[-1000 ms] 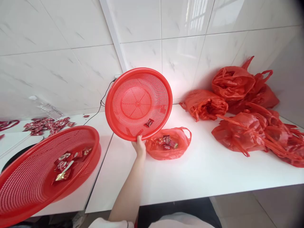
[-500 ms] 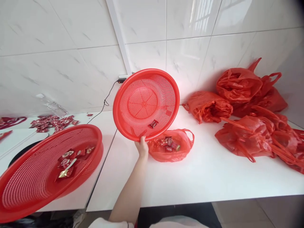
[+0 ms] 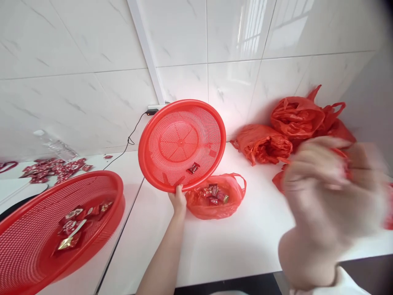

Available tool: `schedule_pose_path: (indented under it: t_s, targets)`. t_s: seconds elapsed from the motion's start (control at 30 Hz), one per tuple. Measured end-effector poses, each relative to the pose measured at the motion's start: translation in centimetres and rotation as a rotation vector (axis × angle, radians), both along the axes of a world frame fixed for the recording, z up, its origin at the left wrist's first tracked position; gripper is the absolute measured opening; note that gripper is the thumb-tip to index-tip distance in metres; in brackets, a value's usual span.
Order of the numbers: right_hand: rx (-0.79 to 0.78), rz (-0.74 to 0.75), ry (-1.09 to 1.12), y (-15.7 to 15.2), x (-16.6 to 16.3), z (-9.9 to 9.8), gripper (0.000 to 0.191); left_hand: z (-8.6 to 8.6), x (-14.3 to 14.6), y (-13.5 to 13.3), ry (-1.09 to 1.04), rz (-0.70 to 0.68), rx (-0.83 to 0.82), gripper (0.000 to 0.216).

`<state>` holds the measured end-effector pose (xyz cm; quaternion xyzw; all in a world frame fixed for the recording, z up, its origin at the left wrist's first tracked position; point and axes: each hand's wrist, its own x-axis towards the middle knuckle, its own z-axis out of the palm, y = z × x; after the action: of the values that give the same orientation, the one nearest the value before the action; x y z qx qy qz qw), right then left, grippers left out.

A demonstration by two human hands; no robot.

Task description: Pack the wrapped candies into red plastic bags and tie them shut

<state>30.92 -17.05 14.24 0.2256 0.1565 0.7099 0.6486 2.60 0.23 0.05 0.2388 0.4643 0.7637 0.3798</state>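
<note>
My left hand (image 3: 178,200) grips the near rim of a round red plastic colander (image 3: 179,141), thumb on the inside. The colander is tilted up with its inside facing me, and one small dark-red wrapped packet (image 3: 193,168) lies low in it. Just right of that hand, a red plastic bag (image 3: 215,211) stands open on the table with several wrapped packets (image 3: 214,195) in it. My right hand (image 3: 331,188) is raised close to the camera, blurred, with its fingers curled in. What it holds, if anything, cannot be made out.
At left, a larger red colander (image 3: 118,184) leans over the table, holding several wrapped packets. Behind it are a pile of red packets (image 3: 52,168) and a clear bottle (image 3: 57,145). A black cable (image 3: 132,131) runs to a wall socket. Red bags (image 3: 297,116) are heaped at right.
My right hand has come into view at the right, in front of the red bags. My left hand still holds the colander much as before; the whole view has shifted slightly.
</note>
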Motion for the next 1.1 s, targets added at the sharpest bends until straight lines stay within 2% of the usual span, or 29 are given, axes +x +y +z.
schedule_pose_path:
  t_s: [0.07, 0.1, 0.17, 0.3, 0.4, 0.5, 0.63, 0.73, 0.97, 1.1]
  targets:
    - [0.094, -0.089, -0.324, 4.5, -3.6, 4.1, 0.014, 0.0, -0.1, 0.0, 0.040, -0.005, 0.001, 0.027]
    - [0.147, -0.152, -0.502, 6.0, -5.1, 5.6, 0.011, -0.1, -0.1, 0.0, 0.053, -0.012, -0.001, 0.027]
    - [0.224, -0.267, -0.754, 7.5, -7.4, 7.0, 0.008, -0.1, -0.1, 0.0, 0.053, -0.027, -0.007, 0.028]
    - [0.226, -0.397, -0.996, 6.9, -8.2, 6.5, 0.017, 0.0, 0.1, 0.0, 0.037, -0.021, -0.021, 0.030]
    - [0.191, -0.434, -1.057, 6.6, -8.0, 6.0, 0.019, 0.1, 0.2, 0.0, 0.046, -0.036, -0.012, 0.031]
    - [0.114, -0.500, -1.114, 6.9, -8.3, 5.9, 0.013, 0.0, 0.1, 0.0, 0.064, -0.035, -0.009, 0.033]
    - [0.068, -0.570, -1.232, 7.2, -9.0, 5.6, 0.035, -0.3, 0.0, 0.1, 0.103, -0.025, -0.015, 0.033]
    - [0.096, -0.614, -1.305, 6.9, -9.1, 5.2, 0.034, -0.4, -0.1, 0.1, 0.101, -0.030, -0.020, 0.032]
    - [0.227, -0.586, -1.196, 5.9, -9.4, 4.9, 0.034, -0.4, 0.0, 0.2, 0.035, -0.081, -0.026, 0.033]
    - [0.319, -0.556, -1.147, 6.1, -9.7, 4.8, 0.034, -0.6, 0.0, 0.2, 0.070, -0.090, -0.024, 0.029]
